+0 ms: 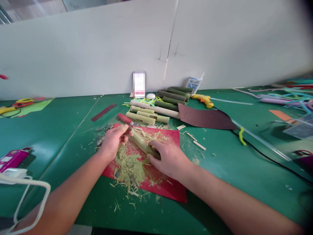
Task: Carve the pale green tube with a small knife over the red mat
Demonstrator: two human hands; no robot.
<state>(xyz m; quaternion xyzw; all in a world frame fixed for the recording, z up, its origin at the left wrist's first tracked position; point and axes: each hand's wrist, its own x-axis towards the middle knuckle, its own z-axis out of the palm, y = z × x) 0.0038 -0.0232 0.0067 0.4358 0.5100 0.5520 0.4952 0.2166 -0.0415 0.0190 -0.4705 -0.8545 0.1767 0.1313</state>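
A broad green work table (244, 169) carries everything, with a white partition board (97, 52) standing along its far edge. On the table near the middle lies a red rectangular cutting mat (171, 191), strewn with a heap of pale green shavings (129, 168).

Both forearms reach in from the near edge and meet over the mat. The left hand (112, 141) is curled shut around the far end of a slim green bamboo stick (141, 143), knuckles up. The right hand (168, 158) presses down on the stick's near end, fingers closed over it. The stick lies slanted across the mat, far-left to near-right, its skin partly scraped to a lighter yellow-green.

Just beyond the left hand lies a red-handled knife (124, 118). Farther off sits a pile of cut bamboo tubes (158, 104).
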